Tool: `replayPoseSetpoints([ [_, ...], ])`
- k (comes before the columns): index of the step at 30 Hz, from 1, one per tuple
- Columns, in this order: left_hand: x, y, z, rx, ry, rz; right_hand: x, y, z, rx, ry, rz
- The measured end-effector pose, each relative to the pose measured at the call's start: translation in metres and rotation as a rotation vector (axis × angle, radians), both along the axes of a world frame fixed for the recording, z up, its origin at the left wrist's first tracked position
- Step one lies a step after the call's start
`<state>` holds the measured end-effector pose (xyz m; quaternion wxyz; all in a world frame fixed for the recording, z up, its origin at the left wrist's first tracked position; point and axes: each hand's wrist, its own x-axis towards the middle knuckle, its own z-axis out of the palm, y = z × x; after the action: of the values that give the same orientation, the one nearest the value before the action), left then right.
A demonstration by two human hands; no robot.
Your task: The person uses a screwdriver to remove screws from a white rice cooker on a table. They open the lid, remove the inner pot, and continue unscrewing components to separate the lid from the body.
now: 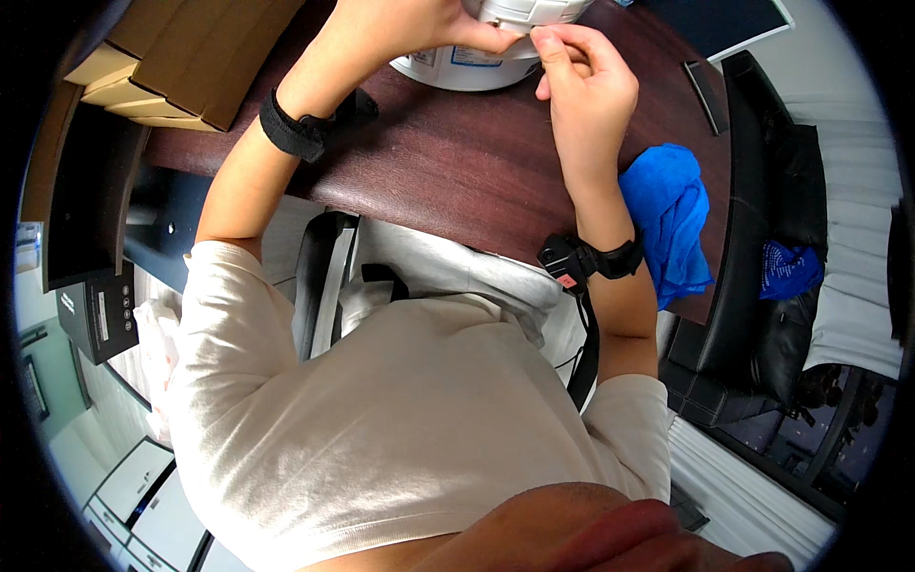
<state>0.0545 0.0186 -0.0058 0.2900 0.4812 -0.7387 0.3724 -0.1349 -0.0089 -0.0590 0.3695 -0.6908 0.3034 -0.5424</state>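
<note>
Fingertips meet at the near rim of a white round appliance (pixel 477 57), something like a small cooker with a label on its side, standing at the far edge of the dark wooden surface (pixel 448 172). The left hand (pixel 419 24) curls against the appliance's near wall, thumb stretched toward the rim and fingers closed on the body as if steadying it. The right hand (pixel 581 86) sits just right of the appliance, its thumb and forefinger pinched together at the same spot on the rim; whatever small part they pinch is too small to tell. Both wrists wear black straps.

To the right of the appliance, past the right wrist, a crumpled blue cloth (pixel 672 224) lies at the surface's edge. Left of the appliance, flat cardboard boxes (pixel 181 57) are stacked at the corner. A slim black remote-like bar (pixel 707 95) lies further right of it.

The step in hand seems to be fiddling with a small tab or seam at the rim. The next move would likely call for a firm brace from the left hand while the right pulls gently and precisely.
</note>
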Motion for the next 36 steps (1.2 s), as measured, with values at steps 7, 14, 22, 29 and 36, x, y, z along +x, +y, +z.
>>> replayPoseSetpoints([
  [7, 0.0, -0.001, -0.002, 0.012, 0.033, -0.013, 0.001, 0.0, 0.001, 0.284, -0.079, 0.093],
  [14, -0.003, -0.004, -0.003, -0.008, 0.017, 0.012, -0.002, -0.009, 0.004, 0.614, -0.257, 0.27],
  [22, -0.005, -0.005, 0.0, -0.013, 0.039, -0.021, 0.011, 0.009, 0.004, 0.981, -0.513, 0.473],
  [29, -0.003, -0.005, -0.003, -0.02, 0.042, -0.01, 0.007, 0.002, -0.008, 1.227, -0.712, 0.938],
  [36, -0.003, -0.004, -0.003, -0.019, 0.042, -0.016, -0.002, 0.0, -0.006, 1.112, -0.566, 0.821],
])
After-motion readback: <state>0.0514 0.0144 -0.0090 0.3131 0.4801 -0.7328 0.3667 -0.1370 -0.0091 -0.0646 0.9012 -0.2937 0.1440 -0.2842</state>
